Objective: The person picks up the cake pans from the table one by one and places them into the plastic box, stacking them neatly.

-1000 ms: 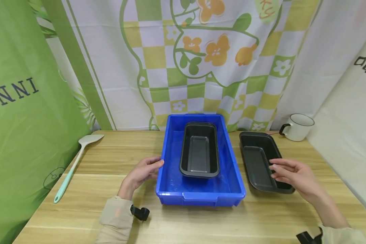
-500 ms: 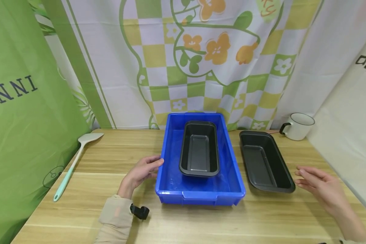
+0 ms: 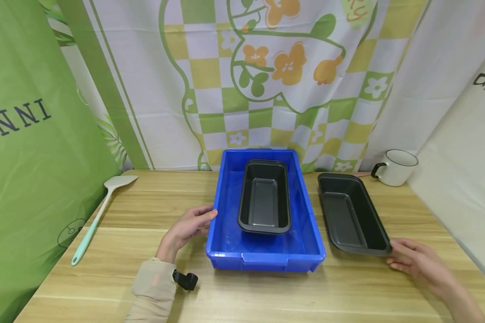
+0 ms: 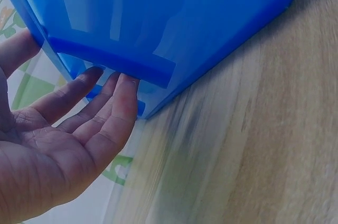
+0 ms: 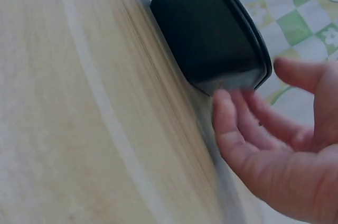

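A blue plastic bin [image 3: 262,260] stands on the table, with one black loaf pan [image 3: 264,226] lying inside it. My left hand [image 3: 190,226] grips the bin's left rim; in the left wrist view the thumb is over the edge and the fingers [image 4: 124,97] hook under the ledge. To the right of the bin lies a second black loaf pan [image 3: 345,220]. At that pan's near right corner, my right hand [image 3: 420,264] pinches the rim, thumb on top and fingers [image 5: 224,113] against the outer wall in the right wrist view.
A white mug [image 3: 395,168] with a black rim and handle stands at the back right. A spatula [image 3: 99,220] with a mint handle lies along the left. Patterned cloth [image 3: 262,121] hangs behind the table [image 3: 242,296], with more cloth at both sides.
My right hand has moved from over the right loaf pan, out to the right, then down and back to its near corner. My left hand and the bin have stayed put.
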`<action>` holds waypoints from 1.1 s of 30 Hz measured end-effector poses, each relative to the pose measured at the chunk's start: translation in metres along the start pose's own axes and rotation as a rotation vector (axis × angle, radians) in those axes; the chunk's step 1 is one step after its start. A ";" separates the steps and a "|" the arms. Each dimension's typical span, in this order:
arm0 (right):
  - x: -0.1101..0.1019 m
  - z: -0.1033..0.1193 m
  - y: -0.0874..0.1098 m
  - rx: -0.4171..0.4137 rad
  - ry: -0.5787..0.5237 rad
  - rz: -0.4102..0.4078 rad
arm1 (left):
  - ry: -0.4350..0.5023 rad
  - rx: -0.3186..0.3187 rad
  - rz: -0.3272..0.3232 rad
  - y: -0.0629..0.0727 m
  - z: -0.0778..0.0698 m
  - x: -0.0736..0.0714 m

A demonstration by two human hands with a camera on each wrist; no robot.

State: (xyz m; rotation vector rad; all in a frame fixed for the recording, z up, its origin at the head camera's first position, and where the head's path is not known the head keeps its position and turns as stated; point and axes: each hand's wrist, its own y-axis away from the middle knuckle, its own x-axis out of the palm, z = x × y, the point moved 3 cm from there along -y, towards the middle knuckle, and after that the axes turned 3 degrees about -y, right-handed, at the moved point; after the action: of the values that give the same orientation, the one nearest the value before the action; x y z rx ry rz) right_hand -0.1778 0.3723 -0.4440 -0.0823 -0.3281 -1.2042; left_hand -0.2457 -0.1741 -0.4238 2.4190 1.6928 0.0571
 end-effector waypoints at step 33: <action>0.023 -0.010 -0.010 0.134 -0.334 0.426 | 0.005 -0.004 -0.001 -0.001 0.001 -0.001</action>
State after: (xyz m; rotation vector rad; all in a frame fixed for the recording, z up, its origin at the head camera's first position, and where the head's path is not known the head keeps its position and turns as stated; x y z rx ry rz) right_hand -0.1775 0.3455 -0.4475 -0.2270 -0.6483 -0.7409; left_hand -0.2466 -0.1750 -0.4248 2.4169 1.6947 0.0662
